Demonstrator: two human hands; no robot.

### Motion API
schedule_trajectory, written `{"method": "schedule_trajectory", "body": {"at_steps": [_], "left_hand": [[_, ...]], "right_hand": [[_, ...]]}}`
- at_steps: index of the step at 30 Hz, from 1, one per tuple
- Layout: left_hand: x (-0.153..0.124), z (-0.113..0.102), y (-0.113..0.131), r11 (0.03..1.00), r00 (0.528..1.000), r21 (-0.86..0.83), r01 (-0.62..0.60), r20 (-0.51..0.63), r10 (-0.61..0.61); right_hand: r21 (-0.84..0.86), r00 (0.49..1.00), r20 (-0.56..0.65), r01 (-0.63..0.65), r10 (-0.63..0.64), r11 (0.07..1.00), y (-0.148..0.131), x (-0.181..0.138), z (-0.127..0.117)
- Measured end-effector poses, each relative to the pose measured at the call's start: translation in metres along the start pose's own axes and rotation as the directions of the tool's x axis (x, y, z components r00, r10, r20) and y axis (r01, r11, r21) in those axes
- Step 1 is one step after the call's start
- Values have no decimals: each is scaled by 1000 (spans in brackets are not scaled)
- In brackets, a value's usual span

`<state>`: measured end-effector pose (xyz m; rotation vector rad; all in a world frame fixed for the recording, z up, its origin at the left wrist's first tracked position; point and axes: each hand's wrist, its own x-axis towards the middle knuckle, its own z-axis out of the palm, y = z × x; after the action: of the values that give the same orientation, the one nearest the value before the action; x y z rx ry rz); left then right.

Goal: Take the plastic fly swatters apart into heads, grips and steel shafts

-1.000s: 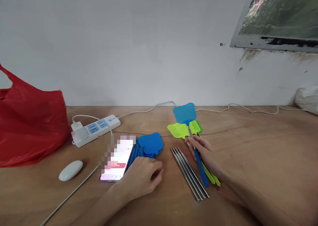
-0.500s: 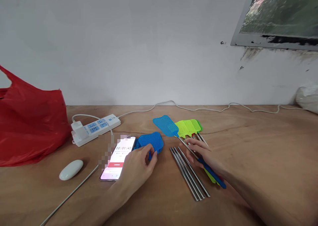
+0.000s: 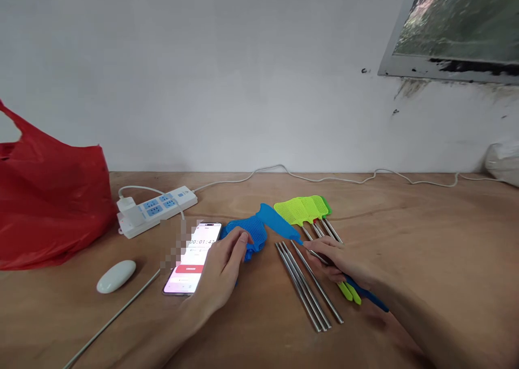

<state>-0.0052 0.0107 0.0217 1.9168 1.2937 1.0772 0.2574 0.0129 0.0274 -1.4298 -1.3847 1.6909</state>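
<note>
My right hand (image 3: 338,261) is closed on the thin metal shaft of a blue fly swatter (image 3: 279,224), whose mesh head points left and tilts down toward a pile of blue swatter heads (image 3: 247,231). Its blue grip sticks out behind my wrist. My left hand (image 3: 225,269) rests on the near edge of that blue pile, fingers curled on it. Several bare metal rods (image 3: 308,285) lie side by side between my hands. Green fly swatters (image 3: 304,209) lie just beyond my right hand.
A lit phone (image 3: 193,258) lies left of my left hand. Farther left are a white power strip (image 3: 156,209), a white oval mouse-like object (image 3: 115,276) and a red plastic bag (image 3: 48,201). A white cable (image 3: 365,178) runs along the wall. The wooden table (image 3: 425,239) spreads right.
My right hand has swung the blue swatter's head from upright over the green ones leftward and down toward the blue pile. My left hand slid forward onto the pile's edge.
</note>
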Motion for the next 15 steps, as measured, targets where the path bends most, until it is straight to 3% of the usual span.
{"method": "schedule_trajectory", "body": {"at_steps": [9,12,15], "left_hand": [[-1,4,-3,1000,998,-22,-9,-57,8],[0,5,-6,992,993,-127,25,-109,-39],[-1,5,-7,972,996,-232,34,-77,-53]], "right_hand": [[-151,988,154,14,10,988,-3,0,-1],[-172,990,140,39,-15,984,4,2,-1],[-180,994,96,65,-48,982,9,5,-1]]}}
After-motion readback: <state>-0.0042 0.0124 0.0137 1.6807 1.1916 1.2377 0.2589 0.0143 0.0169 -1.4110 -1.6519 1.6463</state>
